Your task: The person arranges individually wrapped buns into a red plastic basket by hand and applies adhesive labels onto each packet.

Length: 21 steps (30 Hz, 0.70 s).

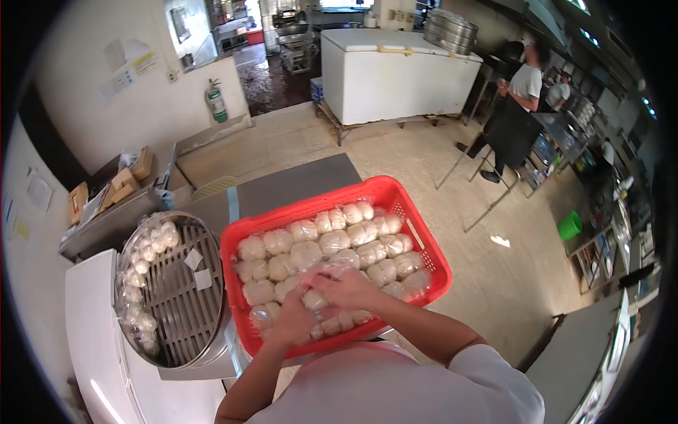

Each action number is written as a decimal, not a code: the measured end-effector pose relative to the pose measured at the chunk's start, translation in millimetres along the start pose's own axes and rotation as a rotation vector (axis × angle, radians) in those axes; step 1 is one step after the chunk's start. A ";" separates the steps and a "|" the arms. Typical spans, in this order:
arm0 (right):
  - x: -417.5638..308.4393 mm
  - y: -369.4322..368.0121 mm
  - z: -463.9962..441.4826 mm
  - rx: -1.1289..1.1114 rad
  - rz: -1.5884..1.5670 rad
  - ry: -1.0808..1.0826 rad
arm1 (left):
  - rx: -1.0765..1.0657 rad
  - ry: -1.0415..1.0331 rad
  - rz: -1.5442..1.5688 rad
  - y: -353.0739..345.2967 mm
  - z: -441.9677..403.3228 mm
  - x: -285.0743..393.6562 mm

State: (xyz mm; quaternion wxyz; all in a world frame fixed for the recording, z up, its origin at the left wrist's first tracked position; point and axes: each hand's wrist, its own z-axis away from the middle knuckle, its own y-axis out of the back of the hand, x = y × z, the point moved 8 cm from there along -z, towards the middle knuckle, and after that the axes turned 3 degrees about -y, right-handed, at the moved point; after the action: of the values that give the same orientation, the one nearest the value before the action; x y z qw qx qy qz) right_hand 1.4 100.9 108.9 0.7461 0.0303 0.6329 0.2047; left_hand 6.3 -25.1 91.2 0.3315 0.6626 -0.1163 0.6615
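A red plastic basket (235, 311) in front of me is filled with rows of white buns (305, 252) wrapped in clear plastic. My left hand (294, 316) and my right hand (345, 286) meet above the near middle of the basket, slightly blurred. Between them is a wrapped bun (316, 300), with the fingers of both hands closed about it. On the left stands a round metal steamer tray (185, 297) with a slatted base. Plastic-wrapped buns (140, 267) line its left side, and two small white paper squares (203, 279) lie on the slats.
The basket and steamer tray rest on a grey metal table (296, 185). A white chest freezer (402, 85) stands ahead with stacked steamers (450, 33) on top. Another person (526, 81) stands at right near a metal-legged stand (487, 205). Cardboard boxes (121, 182) sit at left.
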 end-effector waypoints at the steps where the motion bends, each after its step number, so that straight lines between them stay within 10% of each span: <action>1: 0.8 1.1 0.1 0.034 -0.049 -0.077 | 0.121 -0.044 0.017 -1.0 -0.7 -4.5; 15: -8.4 -9.9 -11.1 0.060 -0.491 0.021 | 0.173 -0.046 0.026 14.4 16.0 28.2; 18: -34.8 -7.7 9.1 0.067 -0.409 0.161 | 0.238 0.024 0.225 18.4 12.8 2.8; 21: -53.0 -16.6 24.2 0.114 0.367 0.673 | 0.213 0.244 0.811 9.4 10.3 -30.9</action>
State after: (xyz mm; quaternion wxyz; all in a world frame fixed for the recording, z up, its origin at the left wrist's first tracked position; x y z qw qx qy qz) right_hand 22.9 72.7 158.0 0.4449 0.1156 0.8366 0.2979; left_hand 5.9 -47.0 65.4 -0.0138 0.5109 -0.2581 0.8199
